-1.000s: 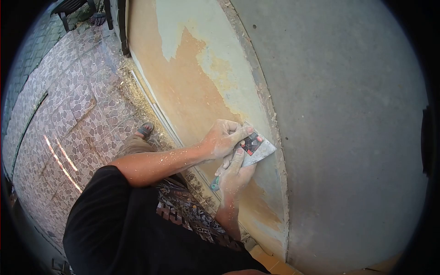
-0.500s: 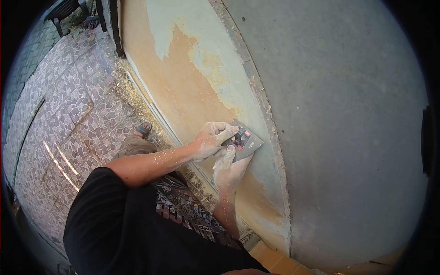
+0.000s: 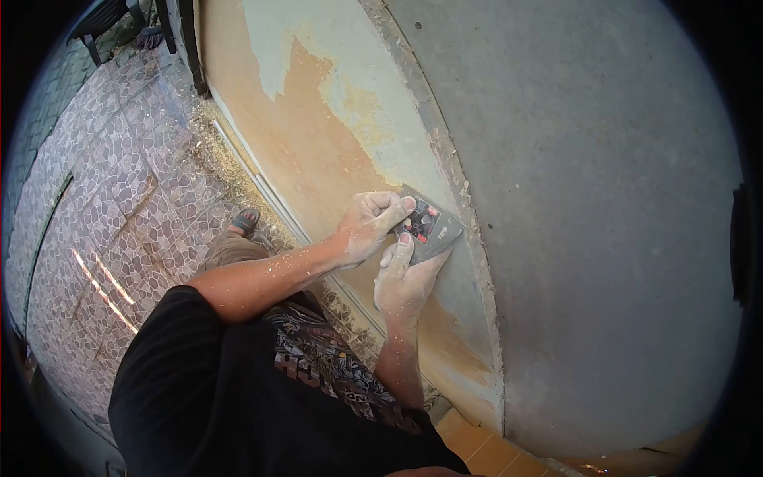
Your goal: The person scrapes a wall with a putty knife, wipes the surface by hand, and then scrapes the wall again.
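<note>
A dark grey folded sheet with a red and black printed label, which looks like sandpaper [image 3: 447, 227], is held between both hands in front of the wall. My left hand [image 3: 372, 225] pinches its left edge, thumb on top. From below, my right hand [image 3: 407, 285] supports it, its thumb pressed on the printed face and its fingers mostly hidden behind. Pale dust coats both hands, and small flakes stick to the forearms. Behind the sheet is a low wall [image 3: 310, 151] with patches of orange paint and pale filler.
A wide grey slab [image 3: 588, 207] with a rough edge lies to the right of the wall. Flakes [image 3: 226, 171] litter the patterned paving [image 3: 119, 191] beside a white strip [image 3: 266, 189] along the wall's foot. A sandalled foot [image 3: 245, 220] stands there. A dark chair [image 3: 99, 24] is at far left.
Both hands and the sandpaper have shifted slightly up and to the right in view. More of the right hand shows below the sheet. Both hands keep hold of it.
</note>
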### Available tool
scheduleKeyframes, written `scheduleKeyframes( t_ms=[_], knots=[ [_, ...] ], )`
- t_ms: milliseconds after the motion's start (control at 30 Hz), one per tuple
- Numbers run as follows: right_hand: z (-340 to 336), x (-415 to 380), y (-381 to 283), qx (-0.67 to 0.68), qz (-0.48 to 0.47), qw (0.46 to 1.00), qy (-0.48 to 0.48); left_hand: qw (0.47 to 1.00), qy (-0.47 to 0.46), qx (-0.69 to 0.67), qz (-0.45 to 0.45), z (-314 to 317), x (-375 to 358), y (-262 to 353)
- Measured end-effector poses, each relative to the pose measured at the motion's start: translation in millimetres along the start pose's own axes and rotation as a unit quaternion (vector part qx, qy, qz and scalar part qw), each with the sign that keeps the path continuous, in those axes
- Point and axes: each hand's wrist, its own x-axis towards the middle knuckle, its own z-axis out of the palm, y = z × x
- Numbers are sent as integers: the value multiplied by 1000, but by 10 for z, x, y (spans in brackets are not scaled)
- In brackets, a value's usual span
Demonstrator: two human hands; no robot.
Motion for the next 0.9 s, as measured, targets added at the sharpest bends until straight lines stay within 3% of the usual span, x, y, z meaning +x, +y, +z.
scheduleKeyframes(
  t_ms=[233,367,433,633,767,900],
  knots=[
    [76,-150,-45,71,16,997,41,993,-12,74,-91,-128,-43,-130],
    [113,-51,43,35,11,999,18,996,-14,65,-63,-166,-37,-103],
    [99,-45,160,12,-37,999,23,995,0,87,-42,-163,-5,-20],
    [87,-131,-19,80,11,997,19,992,-19,108,-59,-157,-10,-60],
    [85,-170,-13,106,43,993,-4,985,0,104,-138,-76,-135,112],
    [8,-152,97,118,21,993,23,987,-32,144,-64,-95,-31,-100]
  ],
)
